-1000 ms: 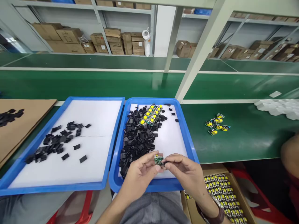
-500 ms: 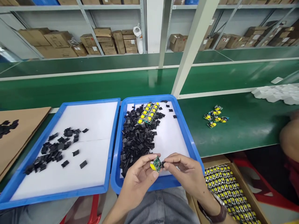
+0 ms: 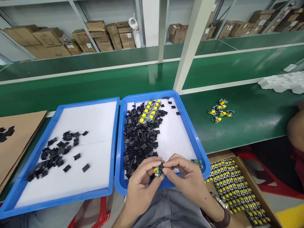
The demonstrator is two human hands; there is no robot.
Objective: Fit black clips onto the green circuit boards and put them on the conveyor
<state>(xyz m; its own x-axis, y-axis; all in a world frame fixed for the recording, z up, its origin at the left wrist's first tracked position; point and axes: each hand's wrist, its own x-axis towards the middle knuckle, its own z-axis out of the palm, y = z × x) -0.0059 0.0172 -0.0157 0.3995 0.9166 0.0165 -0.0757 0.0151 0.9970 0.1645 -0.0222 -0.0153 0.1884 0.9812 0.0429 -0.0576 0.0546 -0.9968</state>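
Head view. The left hand (image 3: 143, 182) grasped a small circuit board (image 3: 160, 170), its green face turned toward the right hand (image 3: 186, 175), whose thumb and forefinger pinched it at the edge (whether a black piece lay between those fingertips could not be told). The board was held above the near part of the right blue tray (image 3: 152, 94). In that tray, a heap of black pieces (image 3: 140, 137) filled the left side, and a panel of yellow-topped boards (image 3: 150, 110) rested on the heap's far end. A green board (image 3: 197, 163) lay at the tray's right rim, just beside the right hand. The left blue tray (image 3: 114, 139) contained scattered black pieces (image 3: 57, 153). To the right, loose boards (image 3: 220, 110) lay clustered on the green bench (image 3: 244, 123); below stood a carton (image 3: 223, 156) of yellow-topped boards in rows.
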